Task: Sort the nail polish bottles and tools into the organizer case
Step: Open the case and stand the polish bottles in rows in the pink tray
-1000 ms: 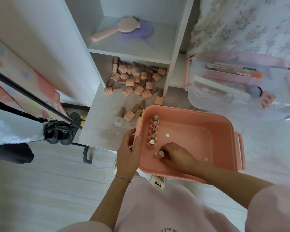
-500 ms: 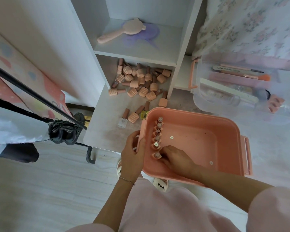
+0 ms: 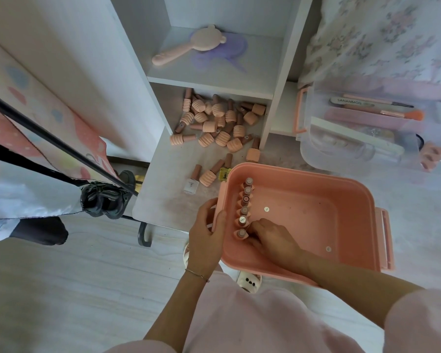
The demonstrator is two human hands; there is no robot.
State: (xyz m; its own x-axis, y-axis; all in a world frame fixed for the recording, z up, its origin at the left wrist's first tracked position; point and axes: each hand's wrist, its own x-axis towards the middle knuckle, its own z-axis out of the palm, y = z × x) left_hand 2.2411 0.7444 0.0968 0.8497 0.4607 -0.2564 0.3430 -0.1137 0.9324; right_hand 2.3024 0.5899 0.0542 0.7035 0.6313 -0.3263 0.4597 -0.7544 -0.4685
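Note:
A pink organizer case (image 3: 351, 197) sits in front of me on the white surface. Along its left inner wall stands a row of several nail polish bottles (image 3: 245, 200), caps down. My right hand (image 3: 273, 238) is inside the case with its fingers curled around the nearest bottle (image 3: 242, 233) of that row. My left hand (image 3: 206, 235) grips the case's left rim, thumb over the edge. A heap of peach-capped bottles (image 3: 217, 123) lies in the lower shelf compartment. Three more bottles (image 3: 209, 174) lie just beyond the case.
A clear lidded tray (image 3: 362, 133) holding nail files and brushes stands at the right. A pink hand mirror (image 3: 186, 47) lies on the upper shelf. Dark shoes (image 3: 102, 200) and a black rack pole (image 3: 61, 143) are at the left, floor below.
My right hand slid the nearest bottle left into the row against the case wall. My left hand kept its grip on the rim. The camera drifted slightly.

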